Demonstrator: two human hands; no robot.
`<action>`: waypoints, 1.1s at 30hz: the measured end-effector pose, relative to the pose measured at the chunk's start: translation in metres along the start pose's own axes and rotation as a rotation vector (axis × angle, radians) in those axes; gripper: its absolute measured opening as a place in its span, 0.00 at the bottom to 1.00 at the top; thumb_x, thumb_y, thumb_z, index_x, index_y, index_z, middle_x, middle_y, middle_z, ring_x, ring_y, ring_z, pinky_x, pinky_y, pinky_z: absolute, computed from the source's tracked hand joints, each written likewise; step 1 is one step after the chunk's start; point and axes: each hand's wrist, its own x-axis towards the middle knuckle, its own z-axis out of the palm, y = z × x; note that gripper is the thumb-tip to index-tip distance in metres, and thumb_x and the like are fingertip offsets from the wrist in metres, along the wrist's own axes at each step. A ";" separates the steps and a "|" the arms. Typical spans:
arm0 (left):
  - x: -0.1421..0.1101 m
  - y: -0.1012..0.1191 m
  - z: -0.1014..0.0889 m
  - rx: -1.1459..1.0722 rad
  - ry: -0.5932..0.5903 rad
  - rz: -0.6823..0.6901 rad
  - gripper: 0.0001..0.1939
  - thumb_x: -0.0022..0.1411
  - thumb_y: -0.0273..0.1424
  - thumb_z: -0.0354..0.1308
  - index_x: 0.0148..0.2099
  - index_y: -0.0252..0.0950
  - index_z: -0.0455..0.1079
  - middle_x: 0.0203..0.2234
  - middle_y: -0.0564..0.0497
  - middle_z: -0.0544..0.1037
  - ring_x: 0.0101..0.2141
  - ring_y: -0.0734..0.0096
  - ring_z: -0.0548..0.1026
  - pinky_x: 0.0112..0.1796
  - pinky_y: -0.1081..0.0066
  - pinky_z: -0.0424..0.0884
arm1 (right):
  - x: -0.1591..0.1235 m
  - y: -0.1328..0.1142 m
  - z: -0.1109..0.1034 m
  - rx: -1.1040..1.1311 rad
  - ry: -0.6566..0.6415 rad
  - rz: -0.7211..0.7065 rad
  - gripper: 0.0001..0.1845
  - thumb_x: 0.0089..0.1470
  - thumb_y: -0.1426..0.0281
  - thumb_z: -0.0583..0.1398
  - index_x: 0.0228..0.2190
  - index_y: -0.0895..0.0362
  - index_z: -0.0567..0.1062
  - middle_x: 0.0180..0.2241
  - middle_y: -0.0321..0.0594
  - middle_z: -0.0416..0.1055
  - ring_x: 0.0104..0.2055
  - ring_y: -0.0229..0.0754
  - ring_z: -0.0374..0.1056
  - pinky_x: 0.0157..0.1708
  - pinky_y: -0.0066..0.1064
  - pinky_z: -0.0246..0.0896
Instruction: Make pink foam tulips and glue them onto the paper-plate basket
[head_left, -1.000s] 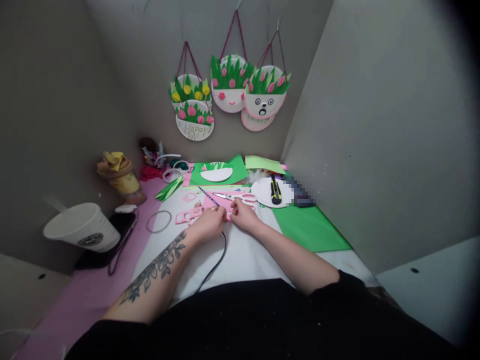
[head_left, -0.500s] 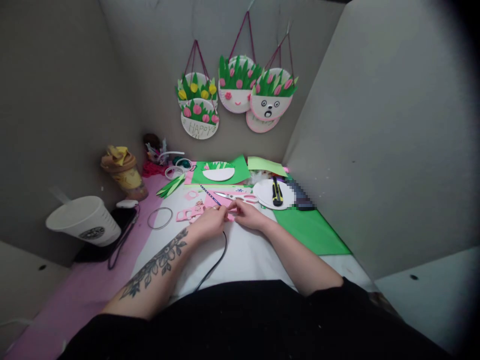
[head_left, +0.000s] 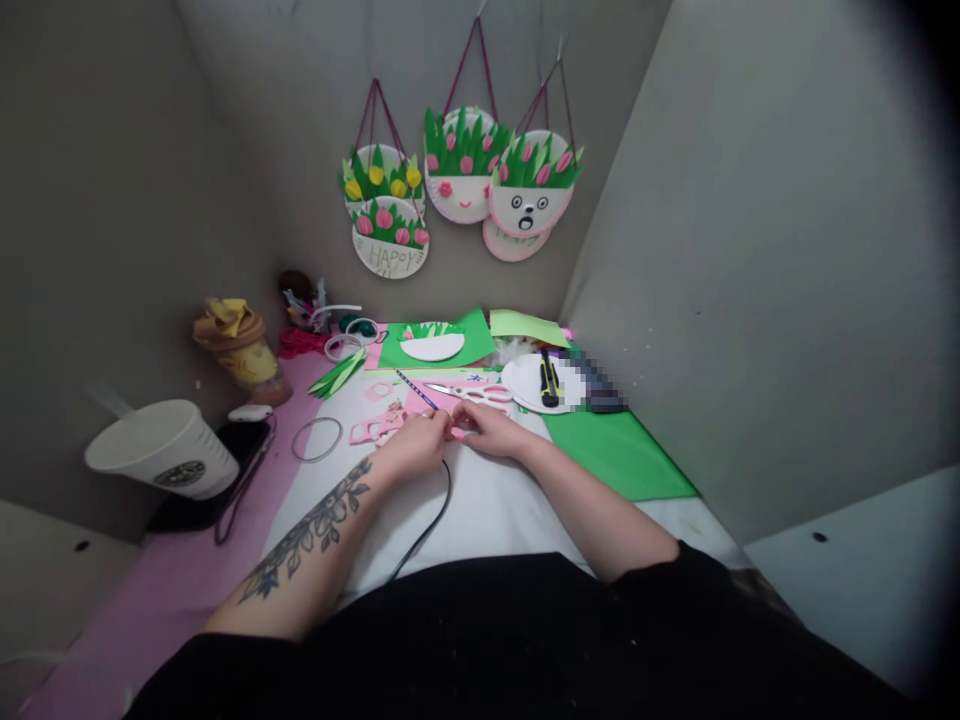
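Observation:
Close together over the white table cover (head_left: 487, 510), both hands work at a small piece of pink paper (head_left: 458, 433). My left hand (head_left: 420, 440) has its fingers closed at the paper's left side. From the right, my right hand (head_left: 489, 430) pinches it with thumb and fingers; much of the paper is hidden by the fingers. Cut pink paper scraps (head_left: 366, 430) lie left of my left hand. Just beyond the hands are a dark patterned pencil (head_left: 414, 388) and scissors with pale pink handles (head_left: 491, 394).
A box cutter (head_left: 550, 380) rests on a white paper plate (head_left: 520, 385), near green paper (head_left: 611, 455). Behind sits a half plate with paper leaves (head_left: 433, 347). Cups (head_left: 161, 450) stand at left, beside a bracelet-like ring (head_left: 316, 440). Decorated plates (head_left: 465, 200) hang on the wall.
The whole view has shifted slightly, so things appear a little farther left. My fingers have moved slightly around the pink paper, and more of it shows between the hands.

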 end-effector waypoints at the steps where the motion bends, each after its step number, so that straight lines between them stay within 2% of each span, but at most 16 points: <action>1: 0.000 0.000 0.000 0.002 -0.001 0.004 0.09 0.61 0.25 0.44 0.42 0.35 0.63 0.38 0.42 0.74 0.40 0.59 0.72 0.41 0.64 0.64 | 0.000 0.000 0.000 0.000 0.003 0.002 0.13 0.49 0.74 0.59 0.39 0.56 0.67 0.37 0.40 0.70 0.38 0.40 0.67 0.37 0.30 0.61; 9: 0.000 -0.003 0.002 -0.039 0.008 0.007 0.08 0.62 0.27 0.44 0.41 0.36 0.63 0.38 0.42 0.73 0.41 0.59 0.72 0.41 0.64 0.64 | -0.004 0.006 -0.002 0.002 0.053 -0.013 0.18 0.43 0.81 0.55 0.38 0.56 0.67 0.38 0.40 0.70 0.39 0.40 0.66 0.39 0.31 0.60; 15: -0.001 0.000 0.000 -0.038 0.010 0.002 0.08 0.64 0.29 0.43 0.41 0.36 0.62 0.38 0.42 0.73 0.40 0.58 0.72 0.41 0.64 0.64 | -0.008 0.012 -0.002 -0.029 0.108 0.005 0.16 0.45 0.81 0.53 0.38 0.56 0.67 0.31 0.36 0.68 0.32 0.38 0.64 0.33 0.29 0.58; 18: -0.002 0.000 0.000 -0.026 0.005 -0.001 0.08 0.64 0.28 0.43 0.41 0.36 0.62 0.38 0.42 0.73 0.40 0.58 0.72 0.40 0.64 0.64 | -0.007 0.014 0.001 -0.024 0.125 0.036 0.16 0.46 0.81 0.53 0.38 0.56 0.67 0.30 0.36 0.69 0.31 0.38 0.64 0.33 0.29 0.58; 24: -0.002 0.000 -0.001 -0.022 0.001 0.014 0.09 0.63 0.28 0.43 0.42 0.35 0.63 0.39 0.42 0.74 0.40 0.59 0.72 0.41 0.64 0.64 | -0.002 0.004 -0.001 0.003 0.044 -0.045 0.14 0.48 0.78 0.57 0.38 0.56 0.69 0.38 0.40 0.71 0.37 0.39 0.66 0.37 0.30 0.59; 28: -0.001 0.003 -0.003 0.002 -0.011 0.014 0.10 0.63 0.27 0.43 0.42 0.34 0.64 0.39 0.41 0.74 0.40 0.58 0.71 0.41 0.64 0.64 | 0.000 -0.001 -0.001 -0.031 0.008 -0.074 0.10 0.51 0.73 0.59 0.38 0.56 0.69 0.38 0.41 0.72 0.39 0.41 0.66 0.38 0.32 0.60; 33: -0.002 0.005 -0.006 0.002 -0.023 0.012 0.11 0.63 0.26 0.42 0.42 0.34 0.64 0.39 0.41 0.73 0.40 0.58 0.71 0.40 0.64 0.64 | 0.000 0.000 0.000 -0.107 0.007 -0.039 0.10 0.51 0.74 0.60 0.38 0.56 0.70 0.36 0.41 0.72 0.38 0.42 0.66 0.37 0.32 0.59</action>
